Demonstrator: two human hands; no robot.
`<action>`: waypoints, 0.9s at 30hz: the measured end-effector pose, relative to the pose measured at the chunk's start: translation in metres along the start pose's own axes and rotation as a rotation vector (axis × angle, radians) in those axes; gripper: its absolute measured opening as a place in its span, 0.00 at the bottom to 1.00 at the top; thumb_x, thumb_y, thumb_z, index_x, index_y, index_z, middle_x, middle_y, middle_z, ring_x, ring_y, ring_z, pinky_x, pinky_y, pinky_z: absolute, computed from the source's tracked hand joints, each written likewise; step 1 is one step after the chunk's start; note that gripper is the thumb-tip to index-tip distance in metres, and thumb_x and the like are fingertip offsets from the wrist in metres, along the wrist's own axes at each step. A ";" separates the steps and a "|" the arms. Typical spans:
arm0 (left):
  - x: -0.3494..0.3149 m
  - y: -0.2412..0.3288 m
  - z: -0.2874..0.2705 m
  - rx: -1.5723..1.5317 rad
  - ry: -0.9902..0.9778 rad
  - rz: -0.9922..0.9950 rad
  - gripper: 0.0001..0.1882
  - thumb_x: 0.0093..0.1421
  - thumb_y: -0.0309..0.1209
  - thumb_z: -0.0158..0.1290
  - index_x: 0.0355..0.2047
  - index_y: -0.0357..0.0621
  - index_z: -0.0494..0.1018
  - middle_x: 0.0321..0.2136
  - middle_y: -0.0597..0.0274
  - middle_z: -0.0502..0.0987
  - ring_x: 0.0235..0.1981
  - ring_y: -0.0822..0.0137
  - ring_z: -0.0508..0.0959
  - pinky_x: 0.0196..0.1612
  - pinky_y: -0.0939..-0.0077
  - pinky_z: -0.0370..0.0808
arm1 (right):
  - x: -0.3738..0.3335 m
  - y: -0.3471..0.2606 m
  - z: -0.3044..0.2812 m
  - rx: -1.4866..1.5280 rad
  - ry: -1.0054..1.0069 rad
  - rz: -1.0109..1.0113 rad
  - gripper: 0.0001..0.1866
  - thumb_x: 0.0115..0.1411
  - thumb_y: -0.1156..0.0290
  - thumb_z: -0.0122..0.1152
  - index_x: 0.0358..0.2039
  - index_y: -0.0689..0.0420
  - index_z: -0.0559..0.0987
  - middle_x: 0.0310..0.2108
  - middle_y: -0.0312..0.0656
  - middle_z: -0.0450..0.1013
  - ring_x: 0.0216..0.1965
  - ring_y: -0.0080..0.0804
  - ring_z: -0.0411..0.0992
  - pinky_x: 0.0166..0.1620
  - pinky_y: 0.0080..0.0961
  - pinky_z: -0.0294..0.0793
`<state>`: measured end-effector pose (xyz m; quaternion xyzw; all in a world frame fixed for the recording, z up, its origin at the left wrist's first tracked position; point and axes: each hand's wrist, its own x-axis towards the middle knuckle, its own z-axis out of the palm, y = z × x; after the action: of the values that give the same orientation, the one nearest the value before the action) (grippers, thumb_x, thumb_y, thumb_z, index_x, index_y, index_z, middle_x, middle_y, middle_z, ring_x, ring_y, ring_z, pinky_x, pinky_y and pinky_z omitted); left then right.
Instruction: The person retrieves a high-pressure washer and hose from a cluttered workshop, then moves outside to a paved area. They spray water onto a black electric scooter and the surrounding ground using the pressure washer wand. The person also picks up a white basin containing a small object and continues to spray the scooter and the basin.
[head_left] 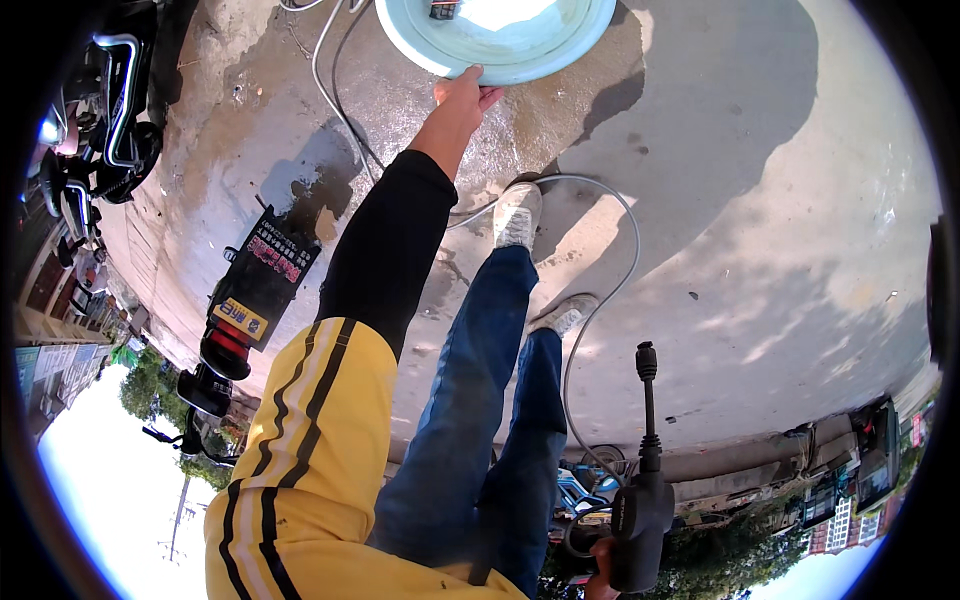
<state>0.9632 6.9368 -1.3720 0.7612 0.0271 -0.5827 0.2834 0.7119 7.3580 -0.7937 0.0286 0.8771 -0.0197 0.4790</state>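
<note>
At the top of the view is a light blue plastic basin, cut off by the upper edge. My left hand is closed on its near rim, the arm stretched out. Inside the basin show a bright patch and a small dark object with red on it, too little of it in view to name. At the lower right my right hand, partly hidden, grips the handle of a black pressure washer gun. Its thin lance points away from me, the nozzle well apart from the basin.
A grey hose loops over the concrete past my shoes and runs up beside the basin. Left stands a black vehicle box with a yellow plate; motorbikes are parked beyond. The ground is wet around the basin.
</note>
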 end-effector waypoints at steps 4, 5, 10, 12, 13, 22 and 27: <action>-0.036 -0.038 0.013 -0.137 -0.206 -0.206 0.19 0.65 0.30 0.59 0.51 0.34 0.67 0.42 0.43 0.78 0.39 0.51 0.83 0.41 0.54 0.86 | 0.002 -0.005 -0.002 -0.018 -0.010 -0.005 0.06 0.56 0.73 0.64 0.32 0.60 0.78 0.25 0.39 0.72 0.29 0.33 0.72 0.41 0.34 0.71; -0.042 -0.046 0.017 -0.147 -0.227 -0.219 0.19 0.65 0.32 0.59 0.51 0.35 0.67 0.43 0.43 0.78 0.40 0.51 0.82 0.41 0.55 0.86 | 0.003 -0.005 -0.002 -0.019 -0.010 -0.008 0.06 0.56 0.73 0.64 0.32 0.60 0.78 0.25 0.39 0.72 0.29 0.33 0.72 0.41 0.34 0.71; -0.076 -0.085 0.029 -0.121 -0.351 -0.307 0.20 0.66 0.39 0.59 0.52 0.40 0.70 0.46 0.47 0.79 0.45 0.53 0.82 0.47 0.60 0.82 | 0.004 -0.007 0.000 -0.020 -0.013 -0.010 0.06 0.56 0.73 0.64 0.32 0.60 0.78 0.25 0.39 0.72 0.29 0.33 0.72 0.41 0.34 0.71; -0.094 -0.103 0.033 -0.123 -0.373 -0.339 0.21 0.66 0.41 0.59 0.52 0.41 0.70 0.49 0.47 0.78 0.49 0.54 0.80 0.50 0.61 0.80 | 0.002 -0.005 0.003 -0.022 -0.013 -0.005 0.06 0.56 0.73 0.65 0.32 0.60 0.78 0.25 0.39 0.72 0.29 0.33 0.72 0.41 0.34 0.71; -0.096 -0.111 0.031 -0.123 -0.382 -0.357 0.22 0.66 0.42 0.59 0.52 0.41 0.71 0.51 0.47 0.78 0.51 0.55 0.79 0.52 0.62 0.79 | 0.002 -0.004 0.004 -0.021 -0.015 -0.004 0.06 0.56 0.73 0.65 0.32 0.60 0.78 0.25 0.39 0.72 0.29 0.33 0.72 0.41 0.34 0.71; -0.023 -0.102 -0.025 -0.448 -0.131 -0.128 0.34 0.59 0.41 0.67 0.61 0.46 0.65 0.57 0.56 0.71 0.57 0.54 0.72 0.60 0.52 0.74 | 0.000 0.005 0.013 -0.012 -0.006 0.057 0.07 0.56 0.73 0.65 0.33 0.60 0.78 0.25 0.39 0.72 0.29 0.33 0.72 0.41 0.34 0.71; 0.027 -0.057 -0.044 -0.199 -0.245 -0.020 0.28 0.55 0.28 0.69 0.53 0.36 0.70 0.46 0.50 0.78 0.46 0.52 0.80 0.46 0.51 0.82 | 0.010 0.009 0.014 -0.015 0.009 0.062 0.07 0.56 0.73 0.65 0.34 0.60 0.78 0.26 0.39 0.72 0.29 0.33 0.72 0.41 0.34 0.71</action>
<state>0.9890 6.9972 -1.4117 0.6522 0.0575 -0.6686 0.3525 0.7184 7.3662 -0.8099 0.0520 0.8780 0.0019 0.4759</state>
